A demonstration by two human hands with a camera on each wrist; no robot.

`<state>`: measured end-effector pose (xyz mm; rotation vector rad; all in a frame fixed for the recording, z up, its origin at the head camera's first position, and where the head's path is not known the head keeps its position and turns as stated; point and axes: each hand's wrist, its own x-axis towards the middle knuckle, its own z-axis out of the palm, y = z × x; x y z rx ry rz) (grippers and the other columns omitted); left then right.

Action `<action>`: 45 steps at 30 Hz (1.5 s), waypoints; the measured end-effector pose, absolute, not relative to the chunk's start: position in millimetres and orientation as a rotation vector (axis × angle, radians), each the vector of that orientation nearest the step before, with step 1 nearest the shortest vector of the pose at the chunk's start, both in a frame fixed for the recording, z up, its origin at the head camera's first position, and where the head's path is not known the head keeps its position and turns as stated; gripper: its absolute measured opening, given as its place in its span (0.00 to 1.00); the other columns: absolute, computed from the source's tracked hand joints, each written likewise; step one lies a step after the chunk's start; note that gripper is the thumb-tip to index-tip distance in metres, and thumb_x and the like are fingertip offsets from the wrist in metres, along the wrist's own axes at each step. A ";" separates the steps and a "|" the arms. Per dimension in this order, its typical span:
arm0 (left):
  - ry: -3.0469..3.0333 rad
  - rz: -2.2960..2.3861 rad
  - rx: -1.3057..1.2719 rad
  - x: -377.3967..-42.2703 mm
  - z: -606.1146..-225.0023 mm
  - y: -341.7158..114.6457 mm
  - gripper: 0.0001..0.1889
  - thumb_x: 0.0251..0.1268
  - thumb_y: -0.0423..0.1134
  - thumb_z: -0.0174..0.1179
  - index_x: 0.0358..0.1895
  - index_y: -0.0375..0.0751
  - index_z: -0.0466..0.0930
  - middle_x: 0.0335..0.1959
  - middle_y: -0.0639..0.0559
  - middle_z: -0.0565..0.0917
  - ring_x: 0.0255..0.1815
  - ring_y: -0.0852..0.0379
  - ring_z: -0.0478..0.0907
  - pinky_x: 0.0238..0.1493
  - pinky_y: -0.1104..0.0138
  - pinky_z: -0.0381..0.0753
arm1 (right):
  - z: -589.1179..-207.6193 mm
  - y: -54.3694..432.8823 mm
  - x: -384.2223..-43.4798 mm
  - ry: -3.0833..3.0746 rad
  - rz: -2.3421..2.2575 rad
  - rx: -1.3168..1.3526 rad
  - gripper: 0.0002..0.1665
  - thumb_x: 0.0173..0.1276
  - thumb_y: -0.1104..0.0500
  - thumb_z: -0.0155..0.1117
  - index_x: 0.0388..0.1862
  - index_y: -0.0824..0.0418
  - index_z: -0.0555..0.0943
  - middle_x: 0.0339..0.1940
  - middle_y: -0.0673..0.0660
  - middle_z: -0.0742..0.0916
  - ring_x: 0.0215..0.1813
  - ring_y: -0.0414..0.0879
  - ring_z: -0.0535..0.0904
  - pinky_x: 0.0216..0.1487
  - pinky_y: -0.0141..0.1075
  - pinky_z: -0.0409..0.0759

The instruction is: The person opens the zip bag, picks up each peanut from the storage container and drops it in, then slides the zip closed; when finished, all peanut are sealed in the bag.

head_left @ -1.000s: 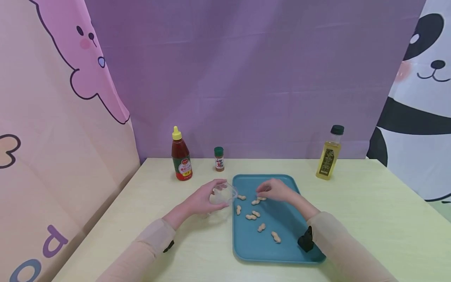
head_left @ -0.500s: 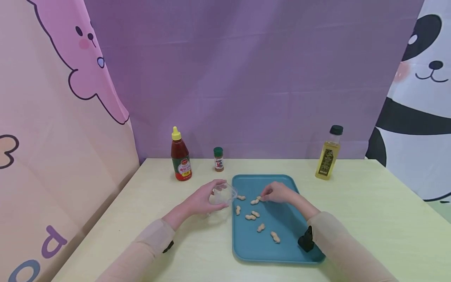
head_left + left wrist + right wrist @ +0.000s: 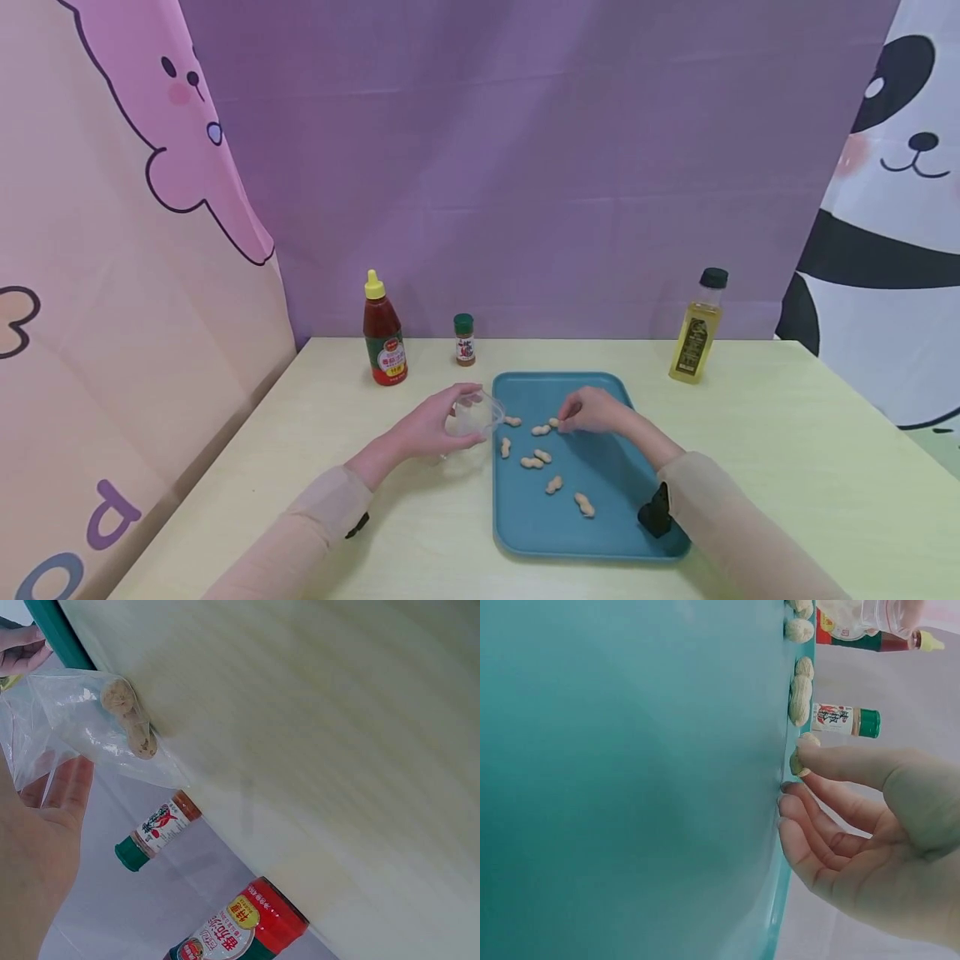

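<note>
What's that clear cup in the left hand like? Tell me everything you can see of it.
The cup is see-through and colorless, shiny, and looks like thin plastic, with a rim around its mouth. The left hand grips it from the side. It is tilted, with the rim toward the tray, by its left edge; whether they touch, I can't tell. A peanut seems to lie inside.

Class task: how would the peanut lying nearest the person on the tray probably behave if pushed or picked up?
The peanut would probably wobble rather than roll straight, since its rounded ends join at a narrower waist. It may slide a little, as the blue tray looks smooth. Being small, it is likely light to lift.
</note>
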<state>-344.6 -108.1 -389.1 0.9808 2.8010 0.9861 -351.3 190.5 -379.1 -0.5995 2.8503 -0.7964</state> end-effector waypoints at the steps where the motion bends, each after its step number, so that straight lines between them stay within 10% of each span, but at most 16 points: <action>1: 2.800 0.987 0.980 -344.7 -389.4 -108.1 0.40 0.55 0.55 0.65 0.70 0.52 0.57 0.62 0.58 0.73 0.61 0.60 0.70 0.58 0.64 0.74 | -378.5 191.3 -351.1 2.853 -0.804 -0.607 0.08 0.60 0.59 0.66 0.35 0.63 0.82 0.32 0.53 0.85 0.35 0.44 0.79 0.37 0.39 0.78; 45: 2.792 1.009 1.001 -345.3 -390.0 -108.1 0.41 0.54 0.55 0.66 0.70 0.53 0.56 0.62 0.59 0.73 0.60 0.61 0.70 0.58 0.64 0.74 | -355.0 123.5 -332.9 2.876 -1.175 -0.824 0.11 0.62 0.55 0.66 0.38 0.60 0.85 0.31 0.52 0.87 0.32 0.41 0.79 0.32 0.32 0.79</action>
